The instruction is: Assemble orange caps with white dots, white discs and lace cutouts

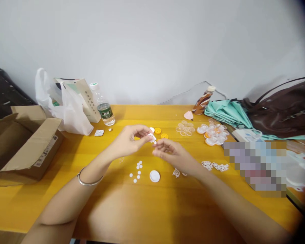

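My left hand, with a silver bangle on its wrist, pinches a small white perforated plastic piece between thumb and fingers. My right hand is close beside the piece's lower end, its fingers loosely bent and thumb apart; whether a fingertip touches the piece I cannot tell. Below the hands lie a white round disc and several small white dots. Behind them are yellow discs and a partly hidden white one. Similar perforated white pieces lie under my right forearm and further right.
Clear rings and a pile of clear round cases sit right of centre. A water bottle, plastic bag and open cardboard box stand left. At right are a brown bottle, green cloth and dark bag.
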### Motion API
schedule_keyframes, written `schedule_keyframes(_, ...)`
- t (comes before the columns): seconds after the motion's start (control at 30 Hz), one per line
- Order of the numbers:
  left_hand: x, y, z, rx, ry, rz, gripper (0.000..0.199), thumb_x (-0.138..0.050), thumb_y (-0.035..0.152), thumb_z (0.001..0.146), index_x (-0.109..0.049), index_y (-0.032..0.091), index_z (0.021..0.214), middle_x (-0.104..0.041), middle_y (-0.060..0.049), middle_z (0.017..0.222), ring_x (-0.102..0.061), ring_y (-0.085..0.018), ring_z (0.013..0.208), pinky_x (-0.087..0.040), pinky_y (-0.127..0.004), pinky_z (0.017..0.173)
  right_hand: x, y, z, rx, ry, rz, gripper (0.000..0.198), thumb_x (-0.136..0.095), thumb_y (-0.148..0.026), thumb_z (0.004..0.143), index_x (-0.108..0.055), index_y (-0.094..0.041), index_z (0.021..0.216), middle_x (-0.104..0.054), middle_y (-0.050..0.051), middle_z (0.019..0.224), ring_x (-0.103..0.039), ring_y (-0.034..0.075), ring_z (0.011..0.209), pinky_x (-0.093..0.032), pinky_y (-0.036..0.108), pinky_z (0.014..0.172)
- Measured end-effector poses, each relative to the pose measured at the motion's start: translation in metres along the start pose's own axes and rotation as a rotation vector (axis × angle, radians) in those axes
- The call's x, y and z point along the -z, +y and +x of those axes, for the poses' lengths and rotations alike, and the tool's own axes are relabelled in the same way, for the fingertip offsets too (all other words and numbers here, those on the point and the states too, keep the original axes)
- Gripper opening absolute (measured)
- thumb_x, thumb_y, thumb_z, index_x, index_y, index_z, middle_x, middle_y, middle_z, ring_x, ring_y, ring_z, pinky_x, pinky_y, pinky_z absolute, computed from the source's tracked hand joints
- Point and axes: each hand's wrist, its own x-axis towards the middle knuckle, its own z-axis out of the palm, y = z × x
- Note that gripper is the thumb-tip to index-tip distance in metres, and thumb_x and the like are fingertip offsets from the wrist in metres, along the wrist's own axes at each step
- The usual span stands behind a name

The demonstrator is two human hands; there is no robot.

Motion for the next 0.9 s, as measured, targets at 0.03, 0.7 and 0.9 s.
schedule_keyframes(0.03, 0.003, 0.000, 0.000, 0.000, 0.008, 0.000, 0.017, -0.057, 0.028, 0.080, -0.062, 0.013, 0.086, -0.066, -0.006, 0.084, -0.061, -0.014, 0.076, -0.049, -0.028, 0.075, 0.000, 0.001, -0.003, -0.026, -0.059, -0.132, 0.032, -0.062, -0.044, 0.072, -0.055, -0.020, 0.091, -0.059, 0.002, 0.083, -0.055, 0.016, 0.074, -0.044, 0.029, 0.067)
schedule_keyframes(0.7, 0.008, 0.019, -0.010, -0.078, -0.154, 0.195, 0.016, -0.051, 0.025, 0.084, -0.062, 0.017, 0.092, -0.066, -0.003, 0.088, -0.061, -0.013, 0.078, -0.048, -0.026, 0.075, -0.005, 0.012, 0.003, 0.035, -0.057, -0.092, 0.024, -0.065, -0.029, 0.070, -0.048, -0.020, 0.085, -0.051, -0.004, 0.067, -0.048, 0.010, 0.058, -0.039, 0.023, 0.054)
schedule_keyframes(0.9, 0.005, 0.025, -0.013, -0.123, -0.067, 0.247, 0.017, -0.051, 0.025, 0.084, -0.063, 0.017, 0.094, -0.067, -0.004, 0.090, -0.061, -0.014, 0.078, -0.048, -0.027, 0.074, -0.008, -0.001, 0.003, -0.010, 0.056, 0.382, 0.032, -0.072, -0.029, 0.063, -0.055, -0.020, 0.089, -0.061, -0.001, 0.081, -0.058, 0.012, 0.073, -0.047, 0.028, 0.070)
